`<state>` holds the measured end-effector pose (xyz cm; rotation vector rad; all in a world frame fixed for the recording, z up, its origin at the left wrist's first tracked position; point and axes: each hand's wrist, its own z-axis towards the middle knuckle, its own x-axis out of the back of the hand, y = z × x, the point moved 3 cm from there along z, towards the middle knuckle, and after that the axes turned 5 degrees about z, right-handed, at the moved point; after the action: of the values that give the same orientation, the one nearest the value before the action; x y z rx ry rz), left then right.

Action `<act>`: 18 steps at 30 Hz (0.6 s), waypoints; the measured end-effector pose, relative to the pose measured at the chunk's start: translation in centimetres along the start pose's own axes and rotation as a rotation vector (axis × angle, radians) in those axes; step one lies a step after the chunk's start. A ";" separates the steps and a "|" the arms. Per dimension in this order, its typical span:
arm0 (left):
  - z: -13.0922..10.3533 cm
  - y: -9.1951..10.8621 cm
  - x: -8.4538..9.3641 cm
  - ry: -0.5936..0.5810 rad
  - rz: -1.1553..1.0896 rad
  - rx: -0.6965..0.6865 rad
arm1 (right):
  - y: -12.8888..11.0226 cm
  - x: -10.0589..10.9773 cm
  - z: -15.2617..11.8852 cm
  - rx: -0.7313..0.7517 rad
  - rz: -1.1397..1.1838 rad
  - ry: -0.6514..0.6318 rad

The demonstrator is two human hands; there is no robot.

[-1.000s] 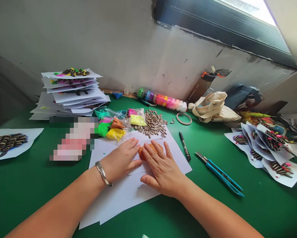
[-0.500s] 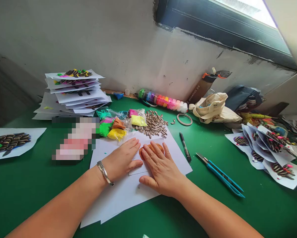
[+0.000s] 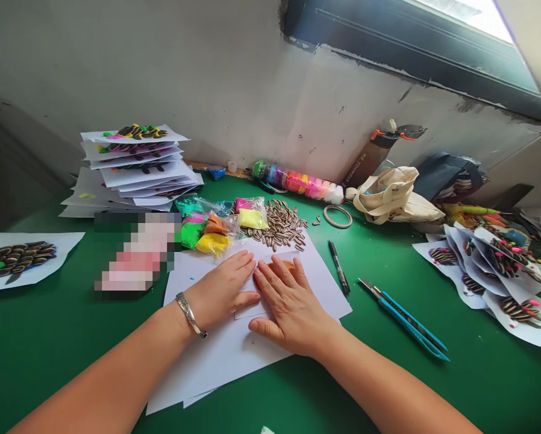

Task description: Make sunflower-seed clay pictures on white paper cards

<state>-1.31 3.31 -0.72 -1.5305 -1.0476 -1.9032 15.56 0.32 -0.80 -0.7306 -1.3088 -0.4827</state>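
My right hand lies flat with fingers spread over a patch of orange-brown modelling clay, which is mostly hidden under the fingers. The clay sits on a small white sheet on top of larger white paper. My left hand, with a silver bracelet at the wrist, rests flat on the left part of the small sheet, fingers stretched out. Beyond the hands lie bags of coloured clay and a heap of striped sunflower seeds.
On the right are a black pen, a blue utility knife and a tape ring. Seed-decorated sheets stand stacked at the back left, with more at the right. A bottle and cloth bag stand by the wall.
My right hand has shifted slightly left over the clay, covering more of it. My left hand stays in place. The view has turned very slightly.
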 end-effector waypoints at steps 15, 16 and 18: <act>0.4 0.6 0.7 -0.095 -0.033 0.067 | 0.9 0.1 -0.4 -0.143 -0.018 -0.017; 0.4 0.6 0.7 -0.103 -0.035 0.070 | 0.9 0.1 -0.4 -0.150 -0.016 -0.020; 0.4 0.7 0.7 -0.113 -0.039 0.074 | 1.0 0.2 -0.4 -0.160 -0.016 -0.022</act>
<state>-0.71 3.33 0.16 -1.6020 -1.1917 -1.7997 16.58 0.79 -0.89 -0.8606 -1.3078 -0.5985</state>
